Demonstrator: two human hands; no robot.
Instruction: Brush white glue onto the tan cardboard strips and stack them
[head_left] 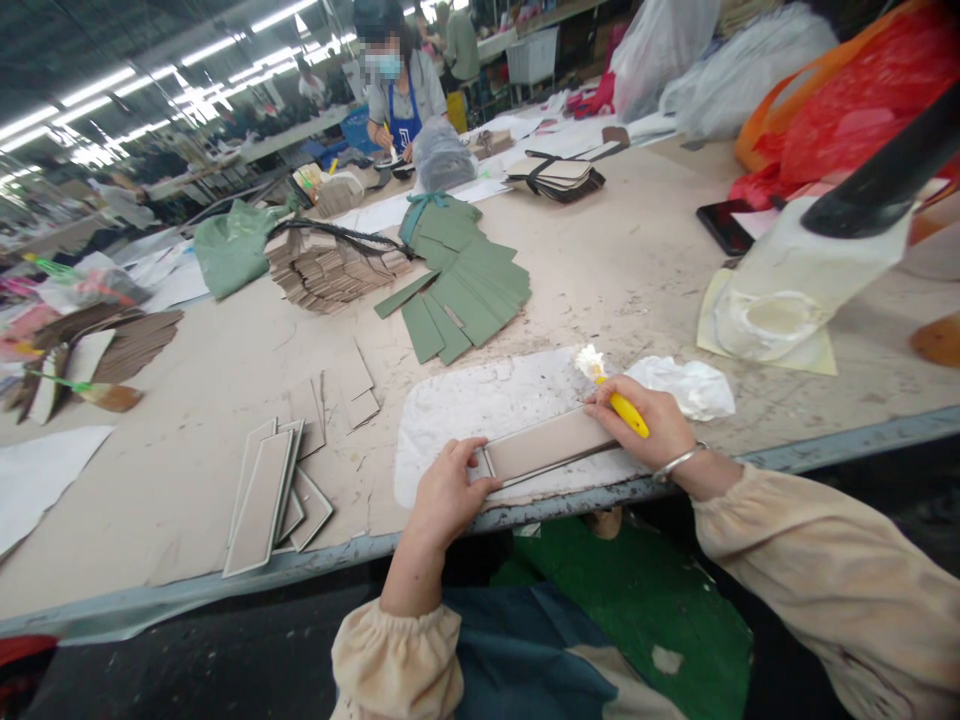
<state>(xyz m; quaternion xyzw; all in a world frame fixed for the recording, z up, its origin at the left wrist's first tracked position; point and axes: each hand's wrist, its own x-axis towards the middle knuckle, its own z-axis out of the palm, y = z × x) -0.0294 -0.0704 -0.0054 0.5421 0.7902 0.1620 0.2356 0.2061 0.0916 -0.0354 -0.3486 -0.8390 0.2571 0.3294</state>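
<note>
A long beige strip with a pale rim lies over a white, stained sheet at the table's front edge. My left hand pinches its left end between thumb and fingers. In my right hand is a yellow-handled brush, its bristle end coated in a thick whitish substance and pointing away from me. Fingers of that same hand also rest on the strip's right end. Left of the sheet, several similar rimmed strips lie in a loose overlapping pile, with plain beige pieces beyond them.
Fanned green pieces and a bound beige stack lie farther back. At right are crumpled white paper, a whitish glue-smeared container, a phone and a red bag. A co-worker works across the table.
</note>
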